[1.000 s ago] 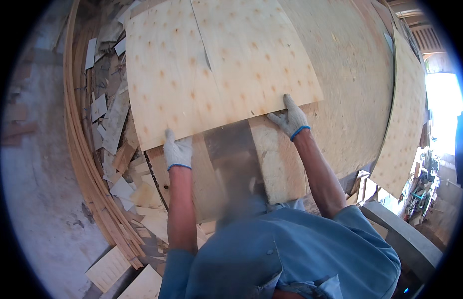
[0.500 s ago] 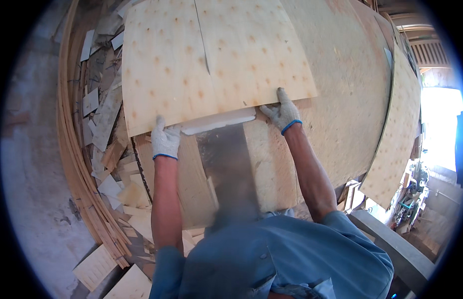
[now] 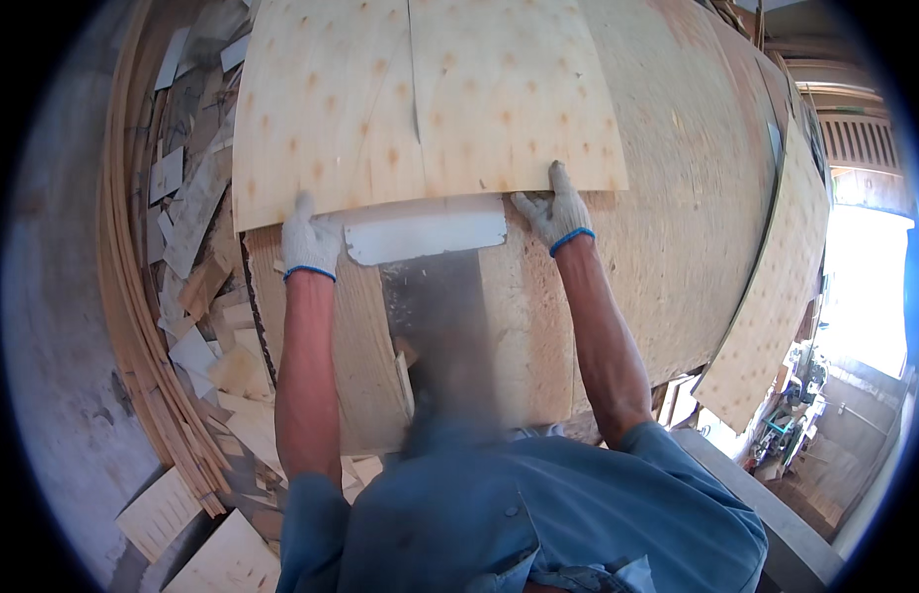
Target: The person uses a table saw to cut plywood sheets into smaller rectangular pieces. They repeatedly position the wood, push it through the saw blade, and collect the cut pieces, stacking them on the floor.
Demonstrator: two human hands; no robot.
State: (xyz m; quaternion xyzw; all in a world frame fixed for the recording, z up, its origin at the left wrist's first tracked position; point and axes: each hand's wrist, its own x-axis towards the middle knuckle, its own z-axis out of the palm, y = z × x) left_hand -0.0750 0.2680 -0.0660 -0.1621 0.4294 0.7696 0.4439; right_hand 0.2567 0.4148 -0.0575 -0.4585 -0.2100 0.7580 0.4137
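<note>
Wood sheet [image 3: 499,109]: over the big board [image 3: 677,217]; I judge it light, bendy, fragile along the middle split [image 3: 414,79].
Left hand [image 3: 310,240]: closed on near edge, thumb above.
Right hand [image 3: 561,212]: also pinching there, forefinger spread — hidden fingers I cannot tell.
Best hold: near corners, I think — away from split.

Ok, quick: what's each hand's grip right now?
Left hand: holding the wood sheet at its near edge, thumb on top.
Right hand: holding the same edge, thumb on top.
</note>
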